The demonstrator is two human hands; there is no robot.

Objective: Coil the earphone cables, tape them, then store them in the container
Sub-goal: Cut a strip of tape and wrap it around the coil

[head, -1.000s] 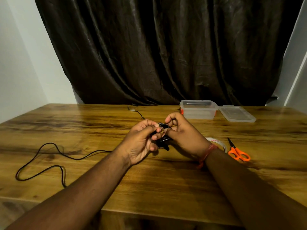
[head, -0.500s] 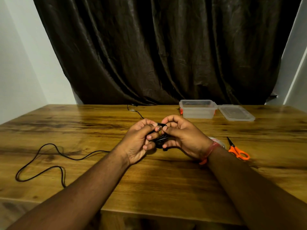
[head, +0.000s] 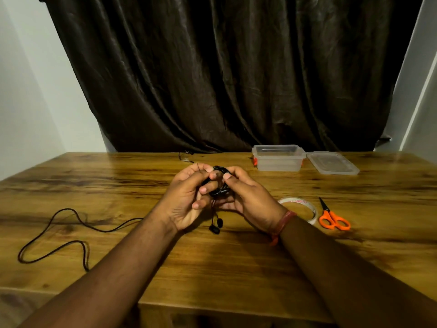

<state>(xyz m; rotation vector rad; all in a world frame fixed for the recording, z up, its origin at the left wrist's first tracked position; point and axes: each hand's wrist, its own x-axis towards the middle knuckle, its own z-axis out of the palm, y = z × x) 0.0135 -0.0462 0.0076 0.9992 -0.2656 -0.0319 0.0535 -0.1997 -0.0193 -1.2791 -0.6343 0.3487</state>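
— Just short of the coil (head: 218, 183), on its near side: two earbuds (head: 216, 227) dangling on short leads, almost down on the worktop (head: 212, 268).

— And at the coil itself?

— Gripped from both sides. Left hand (head: 189, 197) curled round the left rim, thumb and forefinger pinching near the top. Right hand (head: 246, 197) curled round the right rim, fingertips on top, palm cupped beneath. Held clear of the wood, between the two palms.

— Left of the coil?

— Loose black cable (head: 66, 209) snaking over the wood, well apart, running back toward the left forearm. Same lead or a second one: cannot tell.

— Taping next, probably. Which way from the coil?

— Right of it and slightly nearer: tape roll (head: 293, 200), lying flat, just beside the right wrist. Further right again, orange scissors (head: 333, 218), long axis running near to far, blades pointing away. Right hand plainly the closer one for both. Left hand likely to be minding the coil alone meanwhile.

— Risk?

— Loops springing loose once down to a single grip, at a guess.

— Farther off?

— Beyond the coil and to the right: clear container (head: 277, 159), open, with its lid (head: 332, 162) lying flat just beside it, further right. Straight beyond the coil, by the curtain, another thin cable (head: 185, 157).
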